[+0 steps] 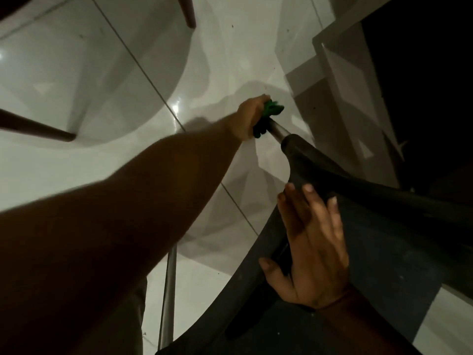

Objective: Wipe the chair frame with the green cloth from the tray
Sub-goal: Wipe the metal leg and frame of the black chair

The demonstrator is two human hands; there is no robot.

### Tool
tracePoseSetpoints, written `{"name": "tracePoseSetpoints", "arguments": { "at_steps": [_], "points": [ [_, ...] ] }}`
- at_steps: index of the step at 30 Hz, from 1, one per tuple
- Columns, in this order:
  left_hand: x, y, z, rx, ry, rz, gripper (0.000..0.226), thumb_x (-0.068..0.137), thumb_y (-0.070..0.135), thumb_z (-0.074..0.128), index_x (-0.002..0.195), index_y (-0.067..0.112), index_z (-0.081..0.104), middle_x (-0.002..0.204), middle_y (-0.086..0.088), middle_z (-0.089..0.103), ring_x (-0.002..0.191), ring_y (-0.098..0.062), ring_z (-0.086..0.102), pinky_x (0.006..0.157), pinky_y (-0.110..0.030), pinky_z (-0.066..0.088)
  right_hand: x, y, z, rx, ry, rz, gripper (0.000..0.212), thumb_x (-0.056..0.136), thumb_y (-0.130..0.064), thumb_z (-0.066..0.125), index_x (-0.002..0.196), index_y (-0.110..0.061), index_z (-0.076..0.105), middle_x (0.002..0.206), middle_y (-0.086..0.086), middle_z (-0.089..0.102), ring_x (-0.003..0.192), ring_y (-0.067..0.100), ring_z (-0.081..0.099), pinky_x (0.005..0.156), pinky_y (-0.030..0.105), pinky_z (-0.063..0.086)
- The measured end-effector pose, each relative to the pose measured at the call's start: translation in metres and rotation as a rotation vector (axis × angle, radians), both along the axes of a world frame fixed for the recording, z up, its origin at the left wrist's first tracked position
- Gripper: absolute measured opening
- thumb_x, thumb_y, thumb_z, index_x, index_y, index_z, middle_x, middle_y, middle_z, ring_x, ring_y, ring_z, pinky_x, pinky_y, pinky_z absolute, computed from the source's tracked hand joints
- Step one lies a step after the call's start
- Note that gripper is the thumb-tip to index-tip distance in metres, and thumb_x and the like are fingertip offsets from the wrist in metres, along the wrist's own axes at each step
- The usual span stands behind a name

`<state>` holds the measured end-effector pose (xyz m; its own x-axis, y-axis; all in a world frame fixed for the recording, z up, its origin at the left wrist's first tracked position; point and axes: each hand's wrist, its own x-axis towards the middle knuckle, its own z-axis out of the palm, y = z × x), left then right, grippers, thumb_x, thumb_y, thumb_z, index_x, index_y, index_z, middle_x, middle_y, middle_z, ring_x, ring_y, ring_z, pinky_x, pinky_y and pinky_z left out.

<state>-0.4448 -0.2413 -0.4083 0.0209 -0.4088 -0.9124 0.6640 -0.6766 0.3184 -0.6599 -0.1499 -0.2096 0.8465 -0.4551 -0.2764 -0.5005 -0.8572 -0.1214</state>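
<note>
- My left hand (249, 119): arm reaching from 8 o'clock toward the middle of the view, fingers clenched around the green cloth (268, 114)
- Green cloth: bunched in my left hand, wrapped against the metal tube of the chair frame (279, 130), just past the spot where the tube leaves the dark seat shell; one end sticks out above my fingers toward 1 o'clock, the other shows below my palm
- Chair frame: shiny round tube, bare for a short run between the cloth and the shell; a second tube (169, 290) runs down to 6 o'clock beside my left forearm
- Dark chair shell (384, 239): fills the view from 3 to 5 o'clock, its curved edge sweeping up to a narrow point at the tube
- My right hand (311, 244): released, fingers spread flat on the shell's edge, pointing to 12 o'clock, thumb toward 9 o'clock; gripping nothing
- Floor (115, 73): pale glossy tiles with dark joints and soft shadows
- Brown wooden legs: one at 9 o'clock (35, 126), one at 12 o'clock (188, 11)
- Pale step or plinth (343, 80): at 2 o'clock, with darkness beyond it
</note>
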Motion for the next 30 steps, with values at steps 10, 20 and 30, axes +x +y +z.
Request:
{"name": "tracePoseSetpoints", "arguments": {
  "at_steps": [10,20,30],
  "points": [
    [-0.025,0.042,0.098,-0.154,0.200,0.239,0.032,0.094,0.031,0.067,0.125,0.028,0.056,0.110,-0.014,0.066,0.076,-0.022,0.070,0.058,-0.033,0.061,0.005,0.002,0.003,0.090,-0.084,-0.085,0.081,0.101,-0.069,0.025,0.157,-0.012,0.041,0.178,-0.006,0.012,0.165,0.017,0.012,0.133,0.026,-0.004],
    [0.013,-0.010,0.031,0.050,-0.086,-0.070,0.056,0.088,0.024,0.076,0.127,0.009,0.040,0.094,-0.017,0.061,0.062,-0.020,0.059,0.058,-0.032,0.052,0.000,0.006,-0.001,-0.012,-0.122,-0.079,0.080,0.100,-0.068,0.027,0.163,-0.019,0.034,0.169,0.001,0.034,0.163,0.020,0.022,0.133,0.034,0.004],
    [0.011,0.020,0.108,-0.354,-0.257,-0.443,0.019,0.096,0.027,0.064,0.108,0.022,0.051,0.092,-0.002,0.059,0.069,-0.010,0.057,0.037,-0.009,0.041,0.002,0.004,-0.002,0.001,-0.127,-0.085,0.077,0.102,-0.067,0.026,0.156,-0.015,0.042,0.167,0.002,0.033,0.164,0.018,0.019,0.133,0.029,0.001]
  ]
}}
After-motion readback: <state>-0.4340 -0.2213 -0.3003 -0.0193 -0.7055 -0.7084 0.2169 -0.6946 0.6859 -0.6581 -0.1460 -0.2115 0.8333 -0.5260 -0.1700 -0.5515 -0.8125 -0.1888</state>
